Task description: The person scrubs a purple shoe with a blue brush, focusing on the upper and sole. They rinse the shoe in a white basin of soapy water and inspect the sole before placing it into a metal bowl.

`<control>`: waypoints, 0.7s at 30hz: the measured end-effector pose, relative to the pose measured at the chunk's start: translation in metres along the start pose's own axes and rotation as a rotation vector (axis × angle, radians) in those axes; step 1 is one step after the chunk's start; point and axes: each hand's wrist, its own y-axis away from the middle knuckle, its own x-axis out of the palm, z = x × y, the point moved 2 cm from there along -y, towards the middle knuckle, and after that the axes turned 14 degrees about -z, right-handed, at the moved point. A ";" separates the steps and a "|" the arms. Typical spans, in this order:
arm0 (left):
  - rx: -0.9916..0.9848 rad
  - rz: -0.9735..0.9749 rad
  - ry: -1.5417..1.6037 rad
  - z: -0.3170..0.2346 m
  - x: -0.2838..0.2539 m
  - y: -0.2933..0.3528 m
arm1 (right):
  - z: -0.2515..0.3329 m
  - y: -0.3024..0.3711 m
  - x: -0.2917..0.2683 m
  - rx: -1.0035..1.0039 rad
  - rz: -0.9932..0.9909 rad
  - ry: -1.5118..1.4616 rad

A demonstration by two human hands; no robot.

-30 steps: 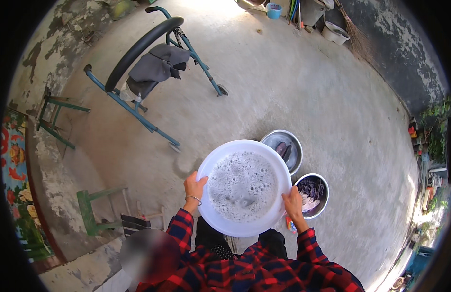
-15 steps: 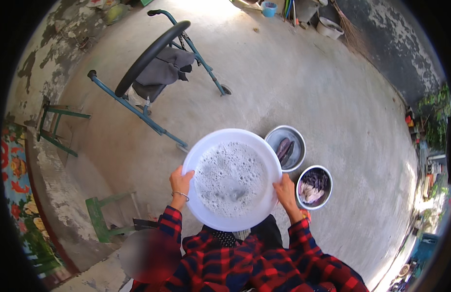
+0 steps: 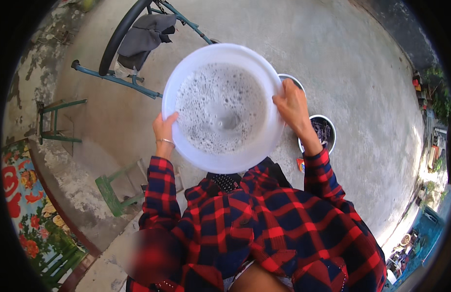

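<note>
Between my two hands a white plastic basin (image 3: 174,136) is held up in front of me, with foamy grey soapy water (image 3: 220,107) inside. My left hand (image 3: 164,130), a bracelet at its wrist, grips the left rim with the thumb on top. On the opposite rim, higher up, my right hand (image 3: 292,104) is closed round the edge. Behind the basin and right hand, a metal bowl (image 3: 294,79) shows only in part. A second metal bowl (image 3: 333,127) with dark purple pieces in it is partly covered by my right forearm.
A blue-framed walker (image 3: 118,80) with a grey cloth (image 3: 145,36) stands at the upper left on the concrete floor (image 3: 361,78). Green stools (image 3: 108,194) are by the left wall. A small orange packet (image 3: 301,164) lies near my right forearm. A flowered panel (image 3: 36,209) fills the lower left.
The basin and both hands have moved up in the view, and the right hand now sits higher than the left. The swirl in the foam has grown. The view itself has shifted too.
</note>
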 end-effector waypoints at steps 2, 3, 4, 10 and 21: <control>-0.024 0.026 0.024 -0.012 0.013 -0.004 | 0.005 -0.018 -0.010 0.017 -0.023 -0.006; -0.029 0.041 0.036 -0.016 0.012 -0.002 | 0.004 -0.015 -0.012 0.018 -0.030 -0.008; -0.022 0.069 0.040 -0.020 0.014 -0.005 | 0.005 -0.020 -0.015 0.016 -0.029 -0.007; 0.011 0.188 -0.009 -0.070 0.021 -0.007 | -0.005 -0.015 -0.023 0.230 0.042 -0.166; 0.062 0.316 -0.085 -0.092 0.022 -0.022 | 0.007 0.027 -0.027 0.385 -0.026 -0.230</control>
